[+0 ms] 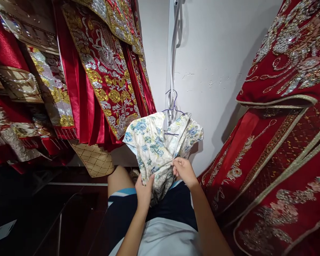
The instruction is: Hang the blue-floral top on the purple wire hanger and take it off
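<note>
A short-sleeved floral blouse [152, 142], cream with blue flowers and green leaves, hangs in front of me on a thin purple hanger [174, 103]. The hanger's hook is up against a narrow metal upright on the wall. At the blouse's lower left side, my left hand [144, 190] grips the cloth between thumb and fingers. My right hand [184, 171] pinches the front edge near the waist, below the V-shaped neckline. Below the hands the blouse's hem bunches in shadow over my lap.
Red embroidered gowns [106, 71] hang close on the left. Another beaded red gown [282, 142] stands near on the right. Behind the blouse is a white wall [213, 46] with a metal upright [173, 46]. A white card [2, 232] lies on the dark surface at lower left.
</note>
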Demonstrator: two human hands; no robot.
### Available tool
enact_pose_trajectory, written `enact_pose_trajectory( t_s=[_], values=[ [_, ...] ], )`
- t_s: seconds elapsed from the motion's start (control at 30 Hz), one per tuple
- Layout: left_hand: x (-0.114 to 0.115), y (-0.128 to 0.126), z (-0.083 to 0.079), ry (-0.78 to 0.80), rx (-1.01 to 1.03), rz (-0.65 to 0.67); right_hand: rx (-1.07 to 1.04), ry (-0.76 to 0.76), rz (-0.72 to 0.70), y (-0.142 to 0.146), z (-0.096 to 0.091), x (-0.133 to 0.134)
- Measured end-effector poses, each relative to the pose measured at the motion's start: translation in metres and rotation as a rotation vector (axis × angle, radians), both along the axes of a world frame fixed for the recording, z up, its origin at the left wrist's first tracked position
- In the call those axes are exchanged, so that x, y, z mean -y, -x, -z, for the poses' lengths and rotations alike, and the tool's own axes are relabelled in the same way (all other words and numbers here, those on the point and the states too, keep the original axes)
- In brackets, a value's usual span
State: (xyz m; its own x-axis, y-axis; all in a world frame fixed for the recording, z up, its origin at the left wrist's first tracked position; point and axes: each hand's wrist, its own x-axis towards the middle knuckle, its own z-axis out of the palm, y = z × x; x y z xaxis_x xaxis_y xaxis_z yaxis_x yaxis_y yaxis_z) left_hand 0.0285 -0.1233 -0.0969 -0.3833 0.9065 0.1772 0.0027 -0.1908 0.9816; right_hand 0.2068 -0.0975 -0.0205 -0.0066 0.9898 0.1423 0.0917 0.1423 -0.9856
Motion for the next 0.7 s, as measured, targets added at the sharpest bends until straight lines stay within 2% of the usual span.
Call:
enact_pose_trajectory(
  t_s=[0.1, 0.17, 0.23, 0.3, 0.4, 0.53, 0.7],
  values=[
    [0.0, 0.005, 0.002, -0.173, -0.148, -0.252, 0.005, 0.031, 0.017, 0.0, -0.007, 0.007],
    [0.0, 0.002, -0.005, -0.313, -0.297, -0.341, -0.013, 0.048, 0.011, 0.002, -0.011, 0.011],
    [-0.004, -0.008, -0.017, -0.425, -0.434, -0.27, -0.034, 0.065, -0.011, 0.006, -0.013, 0.013],
    [-0.011, -0.022, -0.029, -0.497, -0.512, -0.087, -0.048, 0.071, -0.036, 0.009, -0.014, 0.013],
    [-0.023, -0.044, -0.041, -0.529, -0.481, 0.15, -0.068, 0.05, -0.065, 0.009, -0.015, 0.012],
    [-0.029, -0.055, -0.046, -0.512, -0.407, 0.24, -0.135, 0.037, -0.013, 0.006, -0.015, 0.011],
    [-0.029, -0.051, -0.039, -0.473, -0.465, 0.285, -0.277, 0.026, 0.078, 0.002, -0.022, 0.003]
  ],
)
